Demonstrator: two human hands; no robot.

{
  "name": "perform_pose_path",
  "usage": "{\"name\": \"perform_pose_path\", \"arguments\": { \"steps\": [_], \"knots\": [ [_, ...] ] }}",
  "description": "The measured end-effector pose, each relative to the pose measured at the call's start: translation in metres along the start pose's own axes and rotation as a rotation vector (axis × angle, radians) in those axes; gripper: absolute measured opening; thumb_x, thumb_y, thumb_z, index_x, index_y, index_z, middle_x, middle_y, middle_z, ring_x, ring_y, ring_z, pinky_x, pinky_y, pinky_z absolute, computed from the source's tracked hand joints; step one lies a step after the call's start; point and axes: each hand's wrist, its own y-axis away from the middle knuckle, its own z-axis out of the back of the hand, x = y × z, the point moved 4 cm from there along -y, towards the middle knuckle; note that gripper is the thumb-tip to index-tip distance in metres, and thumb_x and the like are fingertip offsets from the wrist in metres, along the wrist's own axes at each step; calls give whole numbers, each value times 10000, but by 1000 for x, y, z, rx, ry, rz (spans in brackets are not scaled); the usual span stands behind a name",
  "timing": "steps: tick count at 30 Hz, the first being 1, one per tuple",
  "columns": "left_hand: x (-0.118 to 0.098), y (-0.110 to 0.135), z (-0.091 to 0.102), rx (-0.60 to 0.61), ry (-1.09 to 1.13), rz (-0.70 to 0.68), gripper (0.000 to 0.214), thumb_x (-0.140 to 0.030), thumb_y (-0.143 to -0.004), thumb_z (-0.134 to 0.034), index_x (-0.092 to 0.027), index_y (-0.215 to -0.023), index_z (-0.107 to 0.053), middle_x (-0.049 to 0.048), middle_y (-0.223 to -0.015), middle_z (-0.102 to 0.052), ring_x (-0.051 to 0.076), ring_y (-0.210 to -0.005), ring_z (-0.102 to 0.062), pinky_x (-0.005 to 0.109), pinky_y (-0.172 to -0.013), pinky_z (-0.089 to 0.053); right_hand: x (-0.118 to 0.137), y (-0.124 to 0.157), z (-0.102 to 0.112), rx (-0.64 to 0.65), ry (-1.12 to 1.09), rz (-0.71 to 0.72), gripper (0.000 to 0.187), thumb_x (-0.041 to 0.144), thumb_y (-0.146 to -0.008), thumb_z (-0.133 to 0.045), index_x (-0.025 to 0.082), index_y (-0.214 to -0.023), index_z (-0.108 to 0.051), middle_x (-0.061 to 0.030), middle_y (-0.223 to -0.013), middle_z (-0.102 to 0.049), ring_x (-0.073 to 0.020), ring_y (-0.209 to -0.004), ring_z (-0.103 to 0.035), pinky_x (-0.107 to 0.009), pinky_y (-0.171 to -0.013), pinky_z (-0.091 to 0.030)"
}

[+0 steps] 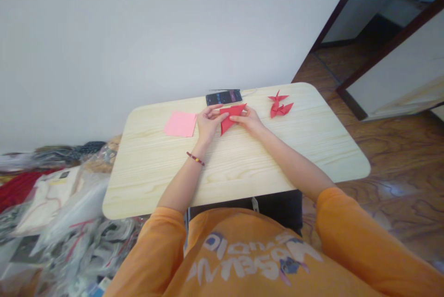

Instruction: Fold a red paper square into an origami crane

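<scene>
While left hand (208, 123) and right hand (249, 120) pinch folded red origami paper (228, 119) between them, paper lies on wooden table (149, 181), 12 o'clock from wrists. Long axis runs 1 to 7 o'clock, lower tip nearer left hand. Grip pressed together, not spread. Contact points partly hidden; fold layers hard to make out.

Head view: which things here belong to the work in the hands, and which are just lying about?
Belonging: folded red paper held by left hand and right hand; red folded paper shapes; square pink paper sheet.
Lying about: black smartphone; plastic-wrapped bundles beside the table.
</scene>
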Motion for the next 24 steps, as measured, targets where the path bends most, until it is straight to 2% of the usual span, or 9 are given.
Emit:
{"name": "perform_pose_path", "arguments": {
  "steps": [8, 24],
  "knots": [
    [3, -1, 0, -29, 61, 19, 449, -363, -587, -832, -179, -974, -698, 43, -780, -736, 179, -742, -697, 303, -733, -551, 1, -1, 1, -3, -26, 8, 573, 238, -410, -893, 196, -915, -624, -19, -843, -747, -206, -858, -706, -413, -917, -536],
    [0, 0, 1, -52, 69, 3, 458, -320, -555, -848, -175, -960, -692, 26, -730, -723, 161, -695, -686, 290, -719, -545, 1, 0, 1, -15, -37, -8, 561, 215, -395, -894, 183, -893, -636, -17, -819, -747, -193, -811, -710, -403, -928, -533]
  ]
}}
